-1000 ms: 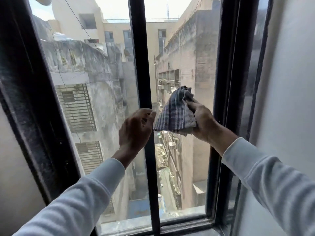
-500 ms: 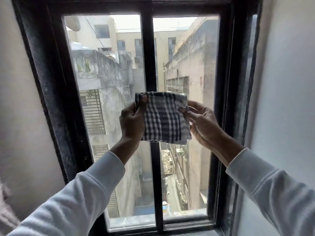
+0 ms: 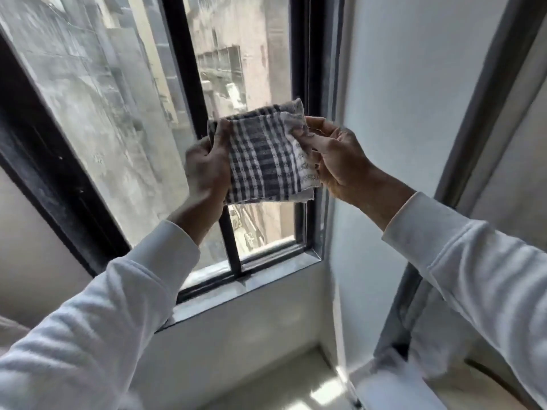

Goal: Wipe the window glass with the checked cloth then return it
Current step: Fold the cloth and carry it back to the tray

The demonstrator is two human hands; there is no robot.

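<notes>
The checked cloth [image 3: 266, 161], folded to a flat near-square, faces the camera in front of the window glass [image 3: 97, 113], top edge tilted slightly. The left hand [image 3: 204, 170] grips its left edge; the right hand [image 3: 340, 161] pinches the right.

Black-framed window [image 3: 53, 173] in white walls [image 3: 399, 84] — daylight patches on floor [image 3: 296, 389].

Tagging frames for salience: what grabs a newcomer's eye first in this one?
The folded checked cloth at centre frame, pinched between the left hand on its left edge and the right hand on its right edge. Behind it stands the dark-framed window, its central bar splitting the glass, with weathered buildings beyond. White sleeves sweep in from both lower corners.
</notes>
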